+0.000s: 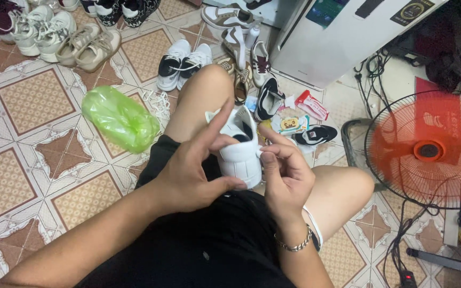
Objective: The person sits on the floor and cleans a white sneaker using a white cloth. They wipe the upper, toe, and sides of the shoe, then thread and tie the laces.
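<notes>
A white sneaker (239,152) with a dark inside is held over my lap, heel toward me. My left hand (190,170) grips its left side, thumb under the heel and forefinger stretched up along the collar. My right hand (284,170) pinches the shoe's right edge near the heel; a metal chain bracelet (294,244) circles that wrist. I sit on the tiled floor with bare knees apart, in black shorts.
A green plastic bag (119,118) lies left of my knee. Several pairs of sneakers (182,64) are scattered ahead on the floor. A spinning red fan (428,149) stands right, with cables and a power strip (406,277). A white appliance (342,37) stands behind.
</notes>
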